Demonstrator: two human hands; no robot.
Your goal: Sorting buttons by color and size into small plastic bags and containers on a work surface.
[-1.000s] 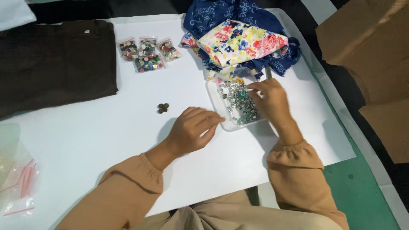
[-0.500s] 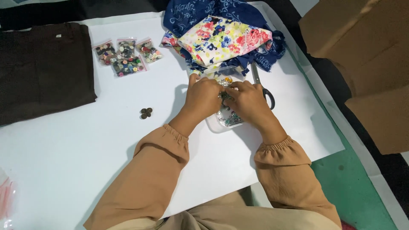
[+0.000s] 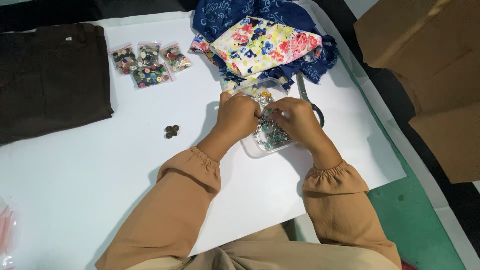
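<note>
A clear plastic tray (image 3: 250,146) full of small silver metal fasteners (image 3: 271,138) sits on the white sheet in front of me. Both hands are over it. My left hand (image 3: 237,116) has its fingers curled at the tray's left side, touching the fasteners. My right hand (image 3: 296,120) reaches in from the right, fingertips pinched among the pieces close to the left fingertips. What exactly either hand pinches is hidden by the fingers. A few dark brown buttons (image 3: 171,131) lie loose to the left of the tray.
Several small bags of mixed buttons (image 3: 147,64) lie at the back. Folded floral cloth (image 3: 262,45) rests on blue patterned fabric (image 3: 225,17). Scissors (image 3: 307,97) lie by the tray. A dark brown garment (image 3: 50,80) is on the left, brown cardboard (image 3: 430,75) on the right.
My left hand has moved from the bare sheet near the brown buttons up to the tray and joined my right hand there. The view shifted a little.
</note>
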